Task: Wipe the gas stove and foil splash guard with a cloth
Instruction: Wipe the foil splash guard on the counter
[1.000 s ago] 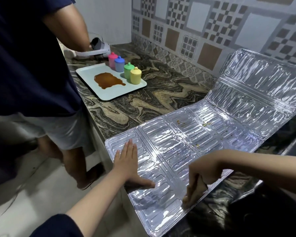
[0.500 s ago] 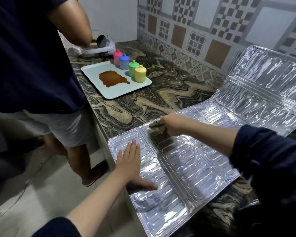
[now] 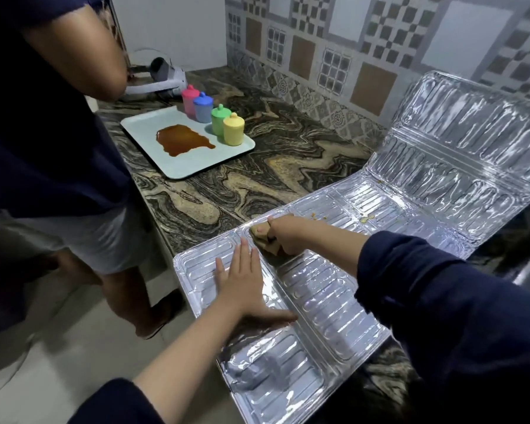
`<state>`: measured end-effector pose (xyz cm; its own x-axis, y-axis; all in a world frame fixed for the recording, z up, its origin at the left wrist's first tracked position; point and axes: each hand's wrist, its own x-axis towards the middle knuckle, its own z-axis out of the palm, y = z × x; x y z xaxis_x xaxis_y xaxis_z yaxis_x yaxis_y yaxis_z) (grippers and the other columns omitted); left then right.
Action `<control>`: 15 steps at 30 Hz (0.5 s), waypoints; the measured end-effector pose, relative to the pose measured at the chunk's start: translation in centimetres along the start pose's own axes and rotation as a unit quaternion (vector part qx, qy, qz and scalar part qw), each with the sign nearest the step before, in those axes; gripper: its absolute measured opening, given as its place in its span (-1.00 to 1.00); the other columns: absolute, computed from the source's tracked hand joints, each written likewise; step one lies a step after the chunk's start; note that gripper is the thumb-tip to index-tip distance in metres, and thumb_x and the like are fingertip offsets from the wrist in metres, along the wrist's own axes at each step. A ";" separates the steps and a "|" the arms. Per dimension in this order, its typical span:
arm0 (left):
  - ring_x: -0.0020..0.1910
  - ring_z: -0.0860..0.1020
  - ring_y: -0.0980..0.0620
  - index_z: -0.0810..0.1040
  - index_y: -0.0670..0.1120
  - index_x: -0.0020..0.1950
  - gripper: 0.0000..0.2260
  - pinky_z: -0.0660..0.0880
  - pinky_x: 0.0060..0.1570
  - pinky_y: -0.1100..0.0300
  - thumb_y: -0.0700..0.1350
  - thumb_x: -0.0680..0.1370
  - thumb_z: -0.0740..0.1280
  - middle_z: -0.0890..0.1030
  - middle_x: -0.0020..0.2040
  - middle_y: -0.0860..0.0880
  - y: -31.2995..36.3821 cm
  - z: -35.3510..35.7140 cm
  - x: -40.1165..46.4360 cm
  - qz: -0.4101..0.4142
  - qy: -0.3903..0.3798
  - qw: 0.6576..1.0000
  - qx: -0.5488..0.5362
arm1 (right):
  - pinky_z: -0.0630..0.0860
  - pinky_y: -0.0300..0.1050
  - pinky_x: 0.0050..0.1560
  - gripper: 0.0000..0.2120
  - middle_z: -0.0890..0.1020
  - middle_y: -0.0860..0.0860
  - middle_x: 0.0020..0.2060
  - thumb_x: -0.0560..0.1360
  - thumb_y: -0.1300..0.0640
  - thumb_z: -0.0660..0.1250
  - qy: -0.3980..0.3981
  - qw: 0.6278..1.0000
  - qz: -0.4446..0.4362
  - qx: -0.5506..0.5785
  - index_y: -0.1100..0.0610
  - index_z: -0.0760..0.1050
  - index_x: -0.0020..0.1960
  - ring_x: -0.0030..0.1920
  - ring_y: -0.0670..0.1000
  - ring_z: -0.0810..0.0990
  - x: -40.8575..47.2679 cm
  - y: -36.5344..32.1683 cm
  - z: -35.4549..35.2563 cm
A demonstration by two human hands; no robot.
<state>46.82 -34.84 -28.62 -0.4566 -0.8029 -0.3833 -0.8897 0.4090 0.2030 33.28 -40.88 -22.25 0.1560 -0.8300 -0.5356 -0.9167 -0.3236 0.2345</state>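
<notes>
Now the left hand lies flat, fingers straight and together, on the shiny ribbed foil splash guard to keep it from sliding. Just beyond its fingertips the right hand grips a crumpled tan cloth against the foil, probably for rubbing.

Under my flat left hand the foil splash guard is glossy, embossed metal (mirror-bright). My cloth looks matt, soft. The countertop is polished veined stone.
</notes>
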 end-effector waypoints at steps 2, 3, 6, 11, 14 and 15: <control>0.51 -0.34 -0.15 -0.29 -0.21 0.54 0.40 -0.29 0.36 -0.37 0.69 0.00 0.05 -0.40 0.51 -0.17 -0.1 0.9 0.4 0.008 0.046 0.999 0.013 | 0.38 -0.05 0.30 -0.43 0.01 0.19 0.54 0.53 0.24 0.16 0.010 1.000 -0.008 -0.021 0.02 0.15 0.51 0.36 0.23 0.40 0.1 -0.2 0.1; 0.52 -0.32 -0.14 -0.27 -0.20 0.54 0.41 -0.27 0.37 -0.38 0.70 -0.02 -0.02 -0.38 0.52 -0.17 -0.1 1.2 0.5 0.009 0.060 0.998 0.020 | 0.39 -0.02 0.29 -0.43 0.03 0.20 0.54 0.52 0.25 0.17 0.018 0.999 -0.011 -0.027 0.03 0.18 0.50 0.35 0.24 0.40 0.0 -0.2 0.2; 0.52 -0.31 -0.14 -0.27 -0.20 0.54 0.42 -0.25 0.38 -0.37 0.71 -0.06 -0.09 -0.38 0.52 -0.16 -0.1 1.6 0.7 0.008 0.073 0.997 0.026 | 0.38 0.04 0.28 -0.49 0.08 0.21 0.53 0.51 0.27 0.17 0.040 0.999 -0.011 -0.015 0.11 0.28 0.45 0.38 0.23 0.35 -0.1 0.2 0.6; 0.51 -0.34 -0.14 -0.27 -0.22 0.54 0.45 -0.24 0.39 -0.36 0.71 -0.08 -0.11 -0.40 0.51 -0.16 -0.1 1.7 0.9 0.003 0.077 0.997 0.020 | 0.35 0.02 0.28 -0.43 0.01 0.21 0.54 0.50 0.31 0.19 0.047 0.998 -0.026 0.023 0.10 0.22 0.49 0.42 0.25 0.26 -0.8 0.8 1.4; 0.51 -0.34 -0.13 -0.27 -0.22 0.54 0.45 -0.24 0.39 -0.35 0.72 -0.07 -0.07 -0.40 0.51 -0.16 -0.1 1.9 1.0 0.000 0.081 0.996 0.022 | 0.34 -0.02 0.28 -0.47 -0.01 0.17 0.55 0.49 0.28 0.24 0.031 0.998 -0.050 0.027 0.10 0.30 0.45 0.43 0.23 0.27 -2.1 1.3 1.9; 0.51 -0.34 -0.13 -0.28 -0.22 0.54 0.44 -0.23 0.39 -0.35 0.72 -0.06 -0.05 -0.40 0.51 -0.16 -0.1 1.9 1.0 0.000 0.082 0.996 0.022 | 0.34 -0.05 0.27 -0.49 0.00 0.16 0.55 0.49 0.28 0.24 0.024 0.998 -0.058 0.029 0.09 0.32 0.43 0.42 0.22 0.29 -2.8 1.6 2.1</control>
<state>46.43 -34.87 -30.76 -0.4528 -0.8616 -0.2292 -0.8906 0.4251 0.1614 30.65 -38.13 -22.05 0.2791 -0.8096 -0.5164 -0.9105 -0.3940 0.1256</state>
